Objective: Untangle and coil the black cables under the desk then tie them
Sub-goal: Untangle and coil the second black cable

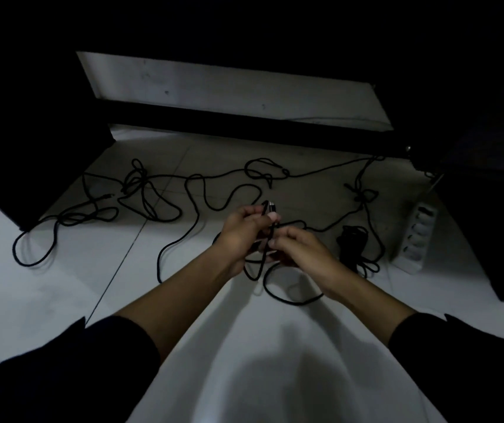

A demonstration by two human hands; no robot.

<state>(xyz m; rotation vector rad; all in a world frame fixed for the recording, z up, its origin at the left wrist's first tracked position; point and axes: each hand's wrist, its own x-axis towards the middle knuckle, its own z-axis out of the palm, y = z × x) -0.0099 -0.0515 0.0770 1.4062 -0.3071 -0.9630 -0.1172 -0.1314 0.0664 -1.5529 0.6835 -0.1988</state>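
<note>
Midway: left hand [240, 232] and right hand [301, 248], fingers pinching 1 black cable [270, 227], form its first loops; 1 coiled bundle [353, 239] lies beside; remaining tangled cables [140, 190] sprawl across the floor [61, 270].

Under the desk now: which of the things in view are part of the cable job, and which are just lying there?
Job:
- cable in hand, held by left hand and right hand
- tangled cables on the floor
- bundled cable

Lying about:
- white power strip
- dark desk panels
</note>
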